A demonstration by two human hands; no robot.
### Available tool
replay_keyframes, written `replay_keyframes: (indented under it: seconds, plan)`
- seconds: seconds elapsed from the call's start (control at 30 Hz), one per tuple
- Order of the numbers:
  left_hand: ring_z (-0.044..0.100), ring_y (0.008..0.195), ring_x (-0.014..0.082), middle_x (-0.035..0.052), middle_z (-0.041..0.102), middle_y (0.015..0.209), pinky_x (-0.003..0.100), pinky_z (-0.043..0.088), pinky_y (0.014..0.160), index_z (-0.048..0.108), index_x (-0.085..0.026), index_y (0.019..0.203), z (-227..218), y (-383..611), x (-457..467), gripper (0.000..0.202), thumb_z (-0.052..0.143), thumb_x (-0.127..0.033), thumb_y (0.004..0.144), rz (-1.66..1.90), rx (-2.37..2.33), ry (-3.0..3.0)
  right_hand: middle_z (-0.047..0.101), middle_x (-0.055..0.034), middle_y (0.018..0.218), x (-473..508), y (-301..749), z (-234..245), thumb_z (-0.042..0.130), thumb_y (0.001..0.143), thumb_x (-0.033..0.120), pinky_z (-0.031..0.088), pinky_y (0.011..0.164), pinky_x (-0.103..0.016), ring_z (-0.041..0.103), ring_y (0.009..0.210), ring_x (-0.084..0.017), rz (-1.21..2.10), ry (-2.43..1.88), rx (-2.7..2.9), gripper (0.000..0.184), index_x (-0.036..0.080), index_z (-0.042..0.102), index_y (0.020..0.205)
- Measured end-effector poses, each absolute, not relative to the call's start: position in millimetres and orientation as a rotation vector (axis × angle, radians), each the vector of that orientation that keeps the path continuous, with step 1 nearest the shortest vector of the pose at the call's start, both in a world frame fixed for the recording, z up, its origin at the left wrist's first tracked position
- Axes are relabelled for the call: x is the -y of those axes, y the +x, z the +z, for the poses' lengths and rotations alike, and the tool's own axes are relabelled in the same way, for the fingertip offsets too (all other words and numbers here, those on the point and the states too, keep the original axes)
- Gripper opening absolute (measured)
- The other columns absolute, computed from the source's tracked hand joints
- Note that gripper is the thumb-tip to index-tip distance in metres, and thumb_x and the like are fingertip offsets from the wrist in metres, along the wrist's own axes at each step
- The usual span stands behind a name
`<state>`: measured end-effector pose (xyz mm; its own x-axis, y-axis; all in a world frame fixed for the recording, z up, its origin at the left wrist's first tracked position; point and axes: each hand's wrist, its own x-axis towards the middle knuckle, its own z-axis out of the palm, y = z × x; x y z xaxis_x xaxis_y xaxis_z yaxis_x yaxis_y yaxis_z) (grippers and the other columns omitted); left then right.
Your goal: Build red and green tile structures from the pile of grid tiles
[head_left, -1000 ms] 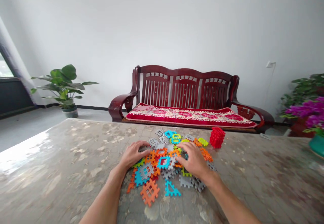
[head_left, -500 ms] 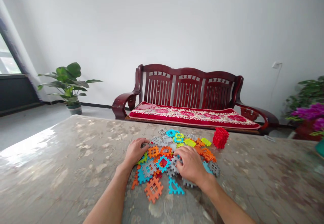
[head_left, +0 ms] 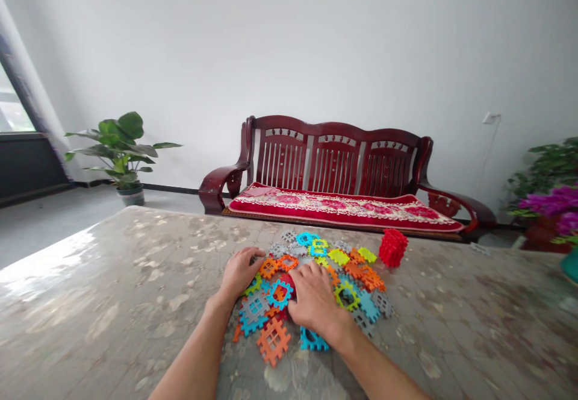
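Observation:
A heap of flat interlocking plastic tiles (head_left: 356, 276) in orange, blue, grey, green and red lies on the table (head_left: 112, 279). My left hand (head_left: 238, 272) rests on the heap's left edge, its fingers curled down over tiles there; what they grip is hidden. Palm down on the middle of the heap lies my right hand (head_left: 312, 301), fingers stretched over a red tile (head_left: 287, 281) and a blue ring tile (head_left: 277, 294). An orange square tile (head_left: 273, 341) and a blue tile (head_left: 310, 340) lie nearest me. A red cube of joined tiles (head_left: 392, 247) stands at the heap's far right.
The table has a glossy mottled cover. Behind it stands a dark red wooden sofa (head_left: 334, 165) with a red cushion. A potted green plant (head_left: 120, 147) is on the floor at left, purple flowers (head_left: 553, 201) at the right edge.
My right hand has slid left and toward me across the heap, dragging tiles with it. My left hand's fingers have curled at the heap's left edge.

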<state>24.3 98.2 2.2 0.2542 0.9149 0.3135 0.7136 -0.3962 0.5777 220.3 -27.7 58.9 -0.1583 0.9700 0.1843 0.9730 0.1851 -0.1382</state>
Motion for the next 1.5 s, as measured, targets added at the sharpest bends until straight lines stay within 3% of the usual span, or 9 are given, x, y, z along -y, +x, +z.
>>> replay_keyframes:
  seconds: [0.3,0.67,1.03,1.33,1.5]
  plan:
    - [0.064,0.105,0.0217,0.0034,0.073,0.110,0.032,0.045,0.099,0.073,-0.024,0.095,-1.1,22.8,-101.7,0.027,0.051,-0.034,0.083,0.938,-1.459,2.182,0.066,-0.0099,0.110,22.3,218.1,60.3,0.060,0.075,0.026,0.037,0.095,-0.038,0.052,0.109,-0.027,-0.010,-1.927,2.149,0.029,0.020,0.065,0.102]
    - [0.064,0.106,0.0225,0.0045,0.072,0.112,0.034,0.045,0.099,0.072,-0.023,0.095,0.9,23.1,-100.7,0.028,0.049,-0.033,0.083,0.899,-1.475,2.186,0.067,-0.0083,0.119,23.0,298.1,62.6,0.061,0.077,0.028,0.043,0.092,-0.032,0.061,0.111,-0.025,0.036,-2.146,1.836,0.044,0.021,0.064,0.120]
    - [0.064,0.105,0.0222,0.0040,0.072,0.110,0.033,0.045,0.098,0.073,-0.023,0.093,0.1,22.4,-102.4,0.029,0.049,-0.036,0.083,0.902,-1.464,2.191,0.069,-0.0070,0.117,35.4,335.7,40.6,0.060,0.071,0.026,0.046,0.096,-0.033,0.063,0.108,-0.023,0.142,-1.921,1.626,0.048,0.020,0.067,0.118]
    - [0.065,0.105,0.0222,0.0030,0.073,0.110,0.032,0.046,0.098,0.074,-0.025,0.094,-9.5,18.7,-111.6,0.030,0.050,-0.040,0.082,0.916,-1.438,2.204,0.070,-0.0054,0.098,44.5,373.2,44.4,0.059,0.074,0.044,0.050,0.083,-0.033,0.065,0.088,-0.021,0.047,-1.869,1.231,0.056,0.020,0.063,0.125]
    - [0.065,0.105,0.0228,0.0032,0.073,0.111,0.033,0.045,0.100,0.074,-0.026,0.093,-11.7,18.2,-113.7,0.031,0.051,-0.042,0.081,0.937,-1.440,2.211,0.070,-0.0067,0.108,64.0,412.1,36.7,0.057,0.077,0.047,0.049,0.083,-0.033,0.066,0.094,-0.022,0.003,-2.061,1.167,0.056,0.021,0.062,0.126]
